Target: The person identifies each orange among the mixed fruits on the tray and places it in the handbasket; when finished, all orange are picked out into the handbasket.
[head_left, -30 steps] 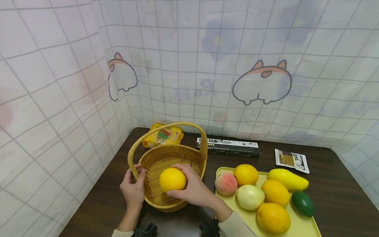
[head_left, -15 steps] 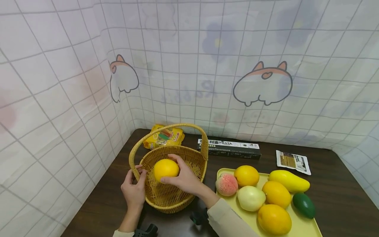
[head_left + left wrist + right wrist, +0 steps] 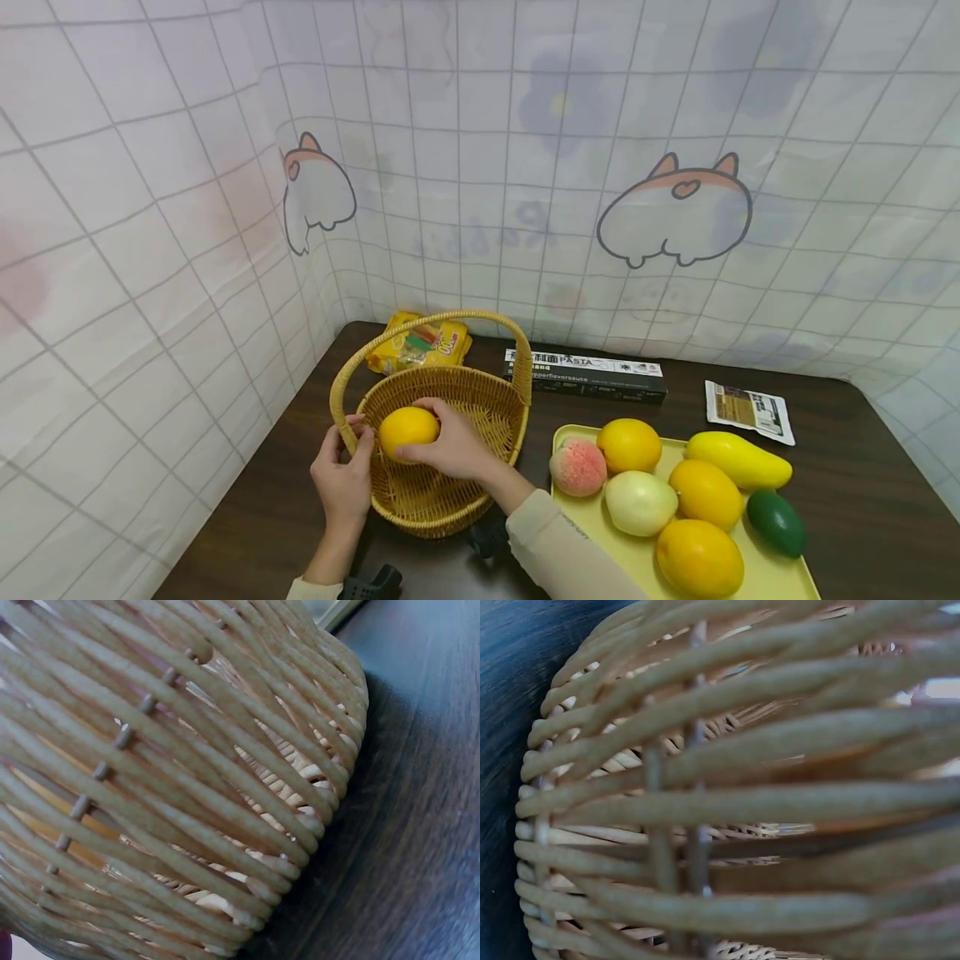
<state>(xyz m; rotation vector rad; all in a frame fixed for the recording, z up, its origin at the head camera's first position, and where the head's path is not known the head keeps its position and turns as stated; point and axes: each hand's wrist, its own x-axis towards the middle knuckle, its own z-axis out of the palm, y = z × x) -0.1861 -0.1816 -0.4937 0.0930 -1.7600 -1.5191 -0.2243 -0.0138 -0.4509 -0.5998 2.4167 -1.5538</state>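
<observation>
12 o'clock: pale grid-printed back wall (image 3: 558, 200) | 10 and 2 o'clock: corgi prints (image 3: 675, 215) | 9 o'clock: creased side wall (image 3: 135, 250) | 6 o'clock: dark wood-grain tabletop (image 3: 262, 504)

The right hand (image 3: 453, 442) hides part of the yellow fruit (image 3: 407, 432), and the head view's lower edge cuts off the pale-yellow tray (image 3: 630, 560). The pouch's (image 3: 750, 412) print is too small to read. In the right wrist view, the wicker basket (image 3: 765, 806) is blurred and cut off.

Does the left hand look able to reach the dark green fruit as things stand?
Probably not directly: the left hand holds the basket handle, and the right forearm lies between it and the dark green fruit.
</observation>
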